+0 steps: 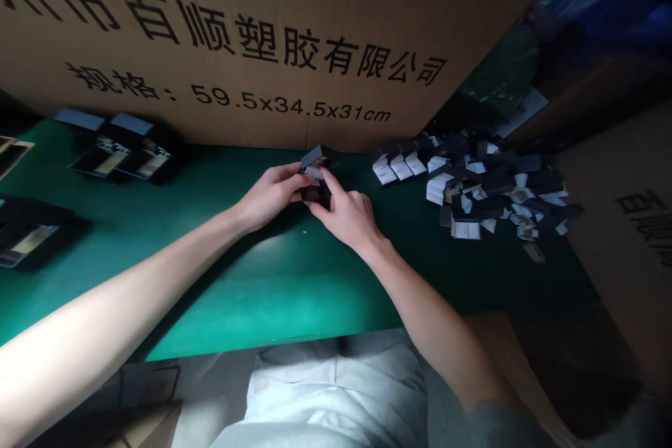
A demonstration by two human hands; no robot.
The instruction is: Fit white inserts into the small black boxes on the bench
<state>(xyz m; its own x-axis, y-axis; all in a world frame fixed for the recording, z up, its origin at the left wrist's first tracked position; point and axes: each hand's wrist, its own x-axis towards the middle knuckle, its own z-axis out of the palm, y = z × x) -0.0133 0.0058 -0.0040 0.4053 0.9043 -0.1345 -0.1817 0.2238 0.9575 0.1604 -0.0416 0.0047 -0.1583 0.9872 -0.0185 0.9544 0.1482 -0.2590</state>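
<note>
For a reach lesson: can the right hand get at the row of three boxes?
Likely yes: bare tabletop lies between the right hand and the row of boxes, though that hand holds a black box.

Workshop, packing kind; green-topped table [252, 294]; printed carton [294, 112]; heaped small boxes [493, 185]

Right sleeve [501, 423] short, dark grey; lap clothing [362, 395] pale grey-blue, creased, with vertical seam [336, 369]; forearms [162, 280] bare.
</note>
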